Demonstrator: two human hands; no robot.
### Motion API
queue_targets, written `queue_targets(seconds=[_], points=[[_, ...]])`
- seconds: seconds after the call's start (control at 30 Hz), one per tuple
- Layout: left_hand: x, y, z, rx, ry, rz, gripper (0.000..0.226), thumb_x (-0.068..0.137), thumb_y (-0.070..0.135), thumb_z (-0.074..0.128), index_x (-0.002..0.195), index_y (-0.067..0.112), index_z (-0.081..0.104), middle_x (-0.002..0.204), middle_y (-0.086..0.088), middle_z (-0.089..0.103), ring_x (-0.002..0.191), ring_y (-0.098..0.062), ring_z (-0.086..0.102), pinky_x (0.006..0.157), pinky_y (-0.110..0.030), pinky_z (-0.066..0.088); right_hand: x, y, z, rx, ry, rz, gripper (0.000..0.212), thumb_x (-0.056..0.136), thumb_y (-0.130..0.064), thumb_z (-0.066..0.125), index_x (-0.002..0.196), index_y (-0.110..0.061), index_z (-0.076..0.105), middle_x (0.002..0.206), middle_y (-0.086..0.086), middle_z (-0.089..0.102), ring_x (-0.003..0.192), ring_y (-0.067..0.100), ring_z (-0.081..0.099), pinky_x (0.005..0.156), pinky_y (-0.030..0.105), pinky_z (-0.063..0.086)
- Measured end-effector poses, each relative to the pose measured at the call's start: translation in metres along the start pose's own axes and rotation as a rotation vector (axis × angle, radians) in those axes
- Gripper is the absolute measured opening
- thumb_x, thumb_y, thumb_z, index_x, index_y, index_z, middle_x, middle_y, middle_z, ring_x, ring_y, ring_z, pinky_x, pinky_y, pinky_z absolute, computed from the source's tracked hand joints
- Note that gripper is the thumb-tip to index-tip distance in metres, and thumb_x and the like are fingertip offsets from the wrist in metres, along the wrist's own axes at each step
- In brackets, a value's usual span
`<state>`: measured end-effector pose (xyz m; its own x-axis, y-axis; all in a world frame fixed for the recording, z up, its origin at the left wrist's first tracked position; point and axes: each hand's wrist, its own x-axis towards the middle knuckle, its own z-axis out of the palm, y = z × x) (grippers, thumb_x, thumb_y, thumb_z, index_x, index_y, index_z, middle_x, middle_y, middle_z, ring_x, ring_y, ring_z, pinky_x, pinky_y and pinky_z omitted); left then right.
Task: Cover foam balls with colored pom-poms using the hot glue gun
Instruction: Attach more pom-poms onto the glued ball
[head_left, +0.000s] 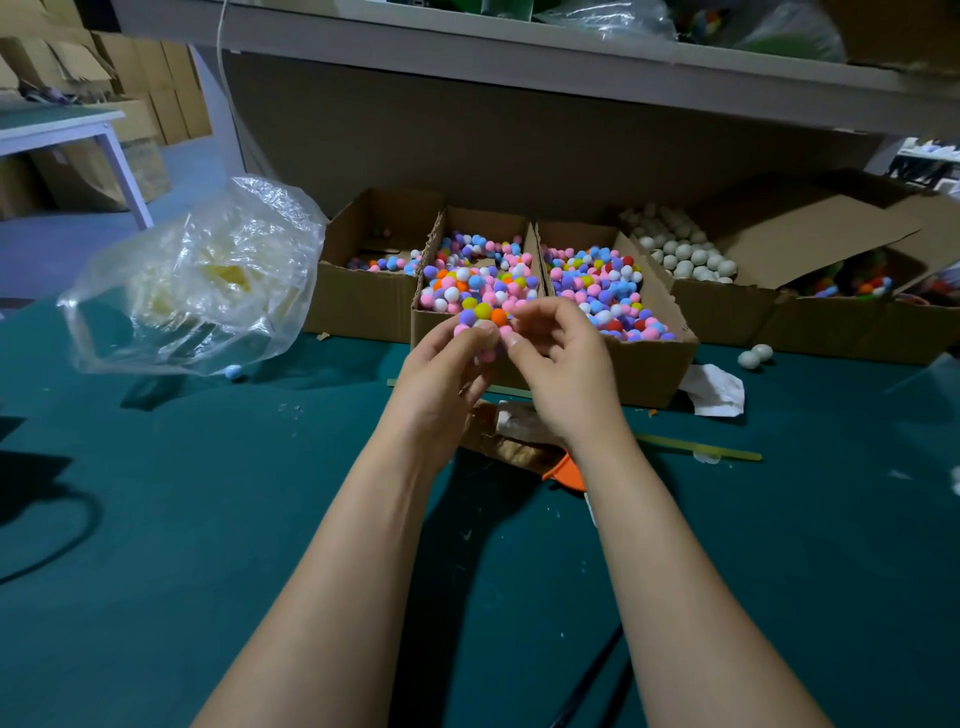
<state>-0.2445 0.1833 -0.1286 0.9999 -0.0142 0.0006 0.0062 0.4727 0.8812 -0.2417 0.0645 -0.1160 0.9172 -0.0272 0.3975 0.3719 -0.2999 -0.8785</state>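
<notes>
Far left: plastic bag (208, 275), crinkly clear film. Centre, before pom-pom box (428, 332): left hand (441, 374) curled round part-covered foam ball (483, 317). Ball likely very light, fuzzy over dentable foam; hold covered sides, gently. Right hand (561, 374) pinches ball's right side. Glue gun (563, 470), orange, part-hidden under right wrist. Far right: bare foam balls (685, 254), matte white, round.

I record pink, blue, white, orange pom-poms (483, 280) in the brown middle box (427, 338); off-white foam balls (685, 254) right of it.
</notes>
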Motion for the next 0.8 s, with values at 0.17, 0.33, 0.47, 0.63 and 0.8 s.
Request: queue_targets(seconds=[0.17,0.33,0.47,0.63,0.8], points=[[-0.003,0.005,0.002,-0.288,-0.045,-0.075,0.021,0.091,0.01,0.045,0.082,0.004,0.063,0.075,-0.007,0.062,0.086,-0.023,0.059,0.088,-0.033,0.05,-0.005,-0.004,0.008,-0.048,-0.051,-0.067,0.02,0.093,-0.016,0.062,0.111,-0.026,0.063,0.095,-0.023,0.058,0.09,-0.007,0.058,0.072,0.003,0.047],[-0.002,0.009,-0.004,-0.524,-0.027,-0.143,0.052,0.093,0.04,0.049,0.126,0.002,0.061,0.126,-0.021,0.064,0.119,-0.032,0.06,0.105,-0.044,0.045,-0.007,-0.008,0.009,-0.022,-0.139,-0.077,0.026,0.092,-0.014,0.062,0.117,-0.023,0.063,0.102,-0.018,0.059,0.095,-0.004,0.058,0.076,0.007,0.05],[0.0,0.008,-0.004,-0.551,0.036,-0.135,0.034,0.099,0.027,0.047,0.119,0.006,0.064,0.113,-0.017,0.07,0.11,-0.03,0.063,0.093,-0.042,0.051,-0.009,-0.01,0.01,-0.069,-0.16,-0.131,0.026,0.092,-0.01,0.062,0.116,-0.019,0.062,0.11,-0.009,0.06,0.095,-0.004,0.057,0.076,0.004,0.048],[-0.001,0.01,0.0,-0.597,0.066,-0.136,0.024,0.098,0.014,0.05,0.117,0.006,0.064,0.125,-0.019,0.064,0.114,-0.031,0.063,0.092,-0.043,0.053,-0.011,-0.008,0.012,-0.176,-0.144,-0.199,0.014,0.092,-0.015,0.063,0.105,-0.019,0.065,0.098,-0.013,0.062,0.09,-0.006,0.058,0.074,0.0,0.044],[-0.002,0.01,-0.001,-0.588,0.09,-0.187,0.023,0.098,0.011,0.048,0.112,0.001,0.063,0.1,-0.019,0.069,0.093,-0.025,0.068,0.074,-0.033,0.059,-0.011,-0.005,0.015,-0.229,-0.122,-0.207,0.008,0.09,-0.017,0.065,0.097,-0.02,0.068,0.085,-0.022,0.057,0.083,-0.009,0.056,0.069,-0.002,0.041]])
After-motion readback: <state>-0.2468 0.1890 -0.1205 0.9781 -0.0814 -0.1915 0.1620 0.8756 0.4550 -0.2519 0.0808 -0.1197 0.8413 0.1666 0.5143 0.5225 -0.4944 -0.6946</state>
